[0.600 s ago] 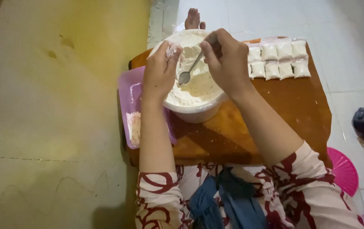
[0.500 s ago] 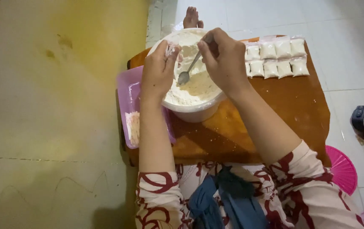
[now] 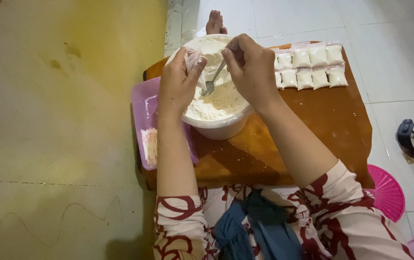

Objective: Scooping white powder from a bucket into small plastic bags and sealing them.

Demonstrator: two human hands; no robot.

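White powder (image 3: 216,103) fills a tub (image 3: 219,126) on the wooden table (image 3: 313,125). Over it, the right hand (image 3: 252,72) grips a spoon (image 3: 212,83), bowl down near the powder. The left hand (image 3: 178,86) pinches a small clear bag (image 3: 193,57) just left of the spoon. Filled packets (image 3: 310,67) lie in rows at the far right; a pink tray (image 3: 144,125) sits left.

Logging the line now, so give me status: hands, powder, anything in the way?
Left hand holds small clear bag over white tub. Right hand holds spoon above powder. Nothing blocking.
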